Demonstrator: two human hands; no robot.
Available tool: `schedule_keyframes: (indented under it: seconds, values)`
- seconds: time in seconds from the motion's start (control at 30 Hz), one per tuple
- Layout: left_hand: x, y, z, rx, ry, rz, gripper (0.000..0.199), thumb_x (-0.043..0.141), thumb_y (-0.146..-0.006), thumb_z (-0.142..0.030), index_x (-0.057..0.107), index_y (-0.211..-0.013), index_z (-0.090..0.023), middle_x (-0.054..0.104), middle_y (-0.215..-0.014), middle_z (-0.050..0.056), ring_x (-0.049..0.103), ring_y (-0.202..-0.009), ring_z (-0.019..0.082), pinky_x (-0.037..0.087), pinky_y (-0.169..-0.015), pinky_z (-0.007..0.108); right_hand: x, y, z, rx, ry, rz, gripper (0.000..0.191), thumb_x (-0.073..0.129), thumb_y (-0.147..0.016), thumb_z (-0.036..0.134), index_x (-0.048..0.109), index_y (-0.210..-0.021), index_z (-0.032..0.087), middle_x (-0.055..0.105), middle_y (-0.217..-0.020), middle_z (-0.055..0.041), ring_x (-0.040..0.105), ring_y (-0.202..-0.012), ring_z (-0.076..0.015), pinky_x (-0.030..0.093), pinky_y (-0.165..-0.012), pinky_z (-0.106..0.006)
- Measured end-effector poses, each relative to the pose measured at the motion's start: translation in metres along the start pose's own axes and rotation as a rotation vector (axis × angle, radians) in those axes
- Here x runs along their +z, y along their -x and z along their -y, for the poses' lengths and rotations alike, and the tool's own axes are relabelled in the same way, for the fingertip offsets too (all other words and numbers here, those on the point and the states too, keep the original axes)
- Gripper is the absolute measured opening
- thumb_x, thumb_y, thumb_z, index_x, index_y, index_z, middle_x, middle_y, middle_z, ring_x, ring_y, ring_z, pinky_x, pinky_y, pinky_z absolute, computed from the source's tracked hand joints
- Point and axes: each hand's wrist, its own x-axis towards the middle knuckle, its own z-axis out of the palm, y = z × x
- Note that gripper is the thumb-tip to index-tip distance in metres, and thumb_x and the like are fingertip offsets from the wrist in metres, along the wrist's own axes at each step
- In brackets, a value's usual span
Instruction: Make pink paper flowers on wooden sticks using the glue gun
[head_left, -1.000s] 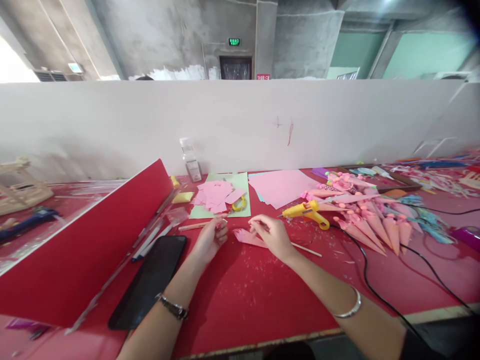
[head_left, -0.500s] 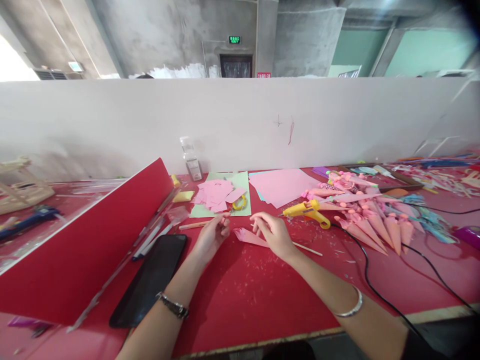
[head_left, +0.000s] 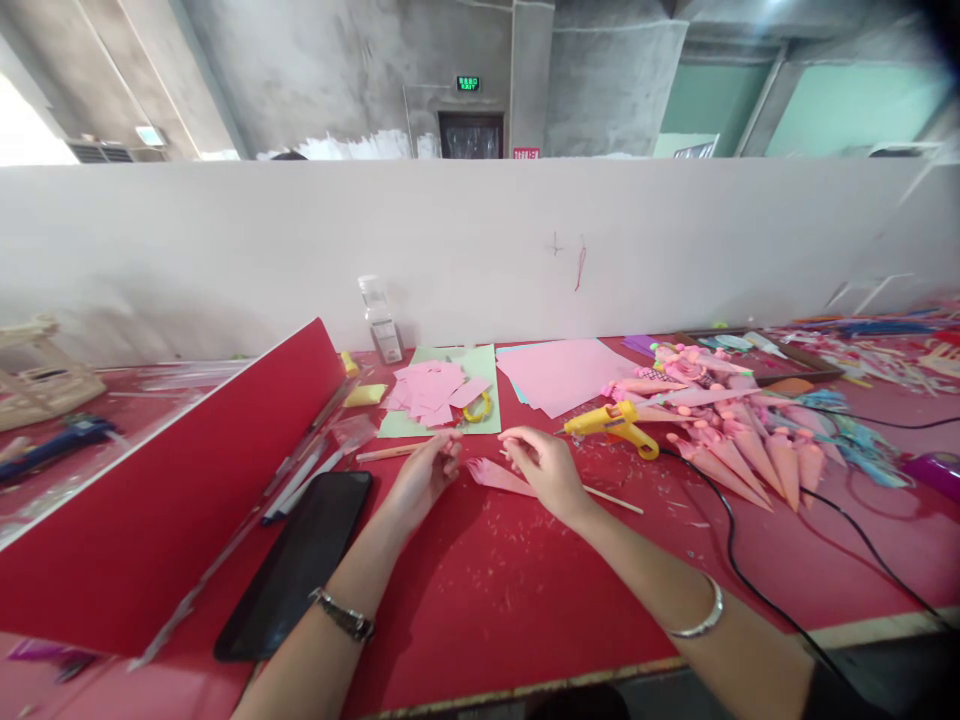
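Observation:
My left hand (head_left: 426, 478) is over the red table, its fingertips pinched together; anything between them is too small to make out. Facing it, my right hand (head_left: 546, 470) has its thumb and fingers drawn together, also with nothing I can name between them. A pink paper cone (head_left: 501, 477) with a fringed end lies between the hands, its narrow part passing beneath my right hand. One thin wooden stick (head_left: 613, 500) shows just right of that hand. Near my left fingertips lies a pencil-like stick (head_left: 391, 452).
A yellow glue gun (head_left: 615, 422) with a black cord and a heap of pink cones (head_left: 750, 455) are at the right. Pink paper pieces (head_left: 431, 388) lie behind my hands. A black phone (head_left: 300, 560), red board (head_left: 187, 500) and clear bottle (head_left: 384, 330) stand or lie leftward.

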Motion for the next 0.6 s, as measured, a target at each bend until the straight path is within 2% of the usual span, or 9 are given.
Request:
schedule_keyframes:
  seconds: [0.1, 0.23, 0.3, 0.37, 0.43, 0.53, 0.6]
  values:
    - [-0.001, -0.0007, 0.0005, 0.004, -0.002, 0.003, 0.011, 0.058, -0.07, -0.022, 0.055, -0.077, -0.013, 0.043, -0.056, -0.006, 0.034, -0.041, 0.002, 0.027, -0.041, 0.016, 0.0022, 0.0004, -0.0026, 0.032, -0.043, -0.025, 0.012, 0.042, -0.081, 0.027, 0.05, -0.084, 0.02, 0.06, -0.08, -0.0037, 0.061, -0.069, -0.0145, 0.048, -0.057, -0.023]
    - [-0.0025, -0.0016, 0.0017, 0.003, -0.008, 0.019, 0.011, 0.057, -0.071, -0.023, 0.055, -0.077, -0.014, 0.043, -0.057, -0.006, 0.034, -0.041, 0.002, 0.027, -0.042, 0.016, 0.0051, 0.0, -0.0053, 0.072, -0.214, -0.032, 0.013, 0.034, -0.085, 0.029, 0.041, -0.091, 0.02, 0.057, -0.094, -0.0055, 0.063, -0.069, -0.0127, 0.049, -0.053, -0.022]
    - [-0.0029, -0.0017, 0.0023, 0.004, -0.016, 0.025, 0.012, 0.057, -0.072, -0.024, 0.055, -0.078, -0.014, 0.043, -0.057, -0.006, 0.034, -0.042, 0.002, 0.027, -0.042, 0.016, 0.0044, 0.0, -0.0041, 0.062, -0.229, -0.02, 0.018, 0.029, -0.087, 0.029, 0.043, -0.092, 0.019, 0.058, -0.089, -0.0052, 0.062, -0.068, -0.0118, 0.049, -0.054, -0.021]
    - [-0.003, -0.0017, 0.0027, 0.005, -0.025, 0.031, 0.013, 0.056, -0.072, -0.025, 0.055, -0.079, -0.014, 0.042, -0.058, -0.006, 0.034, -0.042, 0.002, 0.028, -0.042, 0.016, 0.0024, 0.0004, -0.0018, 0.053, -0.182, 0.031, 0.024, 0.027, -0.088, 0.03, 0.048, -0.088, 0.019, 0.059, -0.072, -0.0024, 0.06, -0.059, -0.0108, 0.047, -0.053, -0.021]
    - [-0.0029, -0.0016, 0.0028, 0.002, -0.027, 0.037, 0.014, 0.056, -0.072, -0.025, 0.055, -0.08, -0.014, 0.042, -0.059, -0.006, 0.034, -0.043, 0.002, 0.027, -0.042, 0.016, 0.0004, 0.0008, 0.0005, 0.027, -0.086, 0.068, 0.025, 0.033, -0.086, 0.032, 0.053, -0.08, 0.018, 0.057, -0.06, -0.0001, 0.057, -0.053, -0.0109, 0.045, -0.053, -0.021]
    - [-0.0028, -0.0016, 0.003, 0.002, -0.02, 0.048, 0.013, 0.056, -0.072, -0.025, 0.055, -0.08, -0.014, 0.042, -0.058, -0.006, 0.034, -0.042, 0.002, 0.027, -0.042, 0.016, -0.0006, 0.0007, 0.0021, -0.026, 0.031, 0.02, 0.016, 0.045, -0.08, 0.03, 0.056, -0.075, 0.019, 0.06, -0.066, -0.0012, 0.057, -0.06, -0.0131, 0.044, -0.057, -0.023]
    - [-0.0026, -0.0017, 0.003, 0.008, -0.024, 0.045, 0.013, 0.056, -0.072, -0.024, 0.054, -0.08, -0.014, 0.042, -0.058, -0.006, 0.034, -0.042, 0.003, 0.027, -0.042, 0.016, 0.0, 0.0002, 0.0019, -0.021, 0.006, -0.011, 0.015, 0.044, -0.081, 0.028, 0.056, -0.079, 0.019, 0.062, -0.074, -0.0027, 0.059, -0.065, -0.0139, 0.045, -0.06, -0.023]
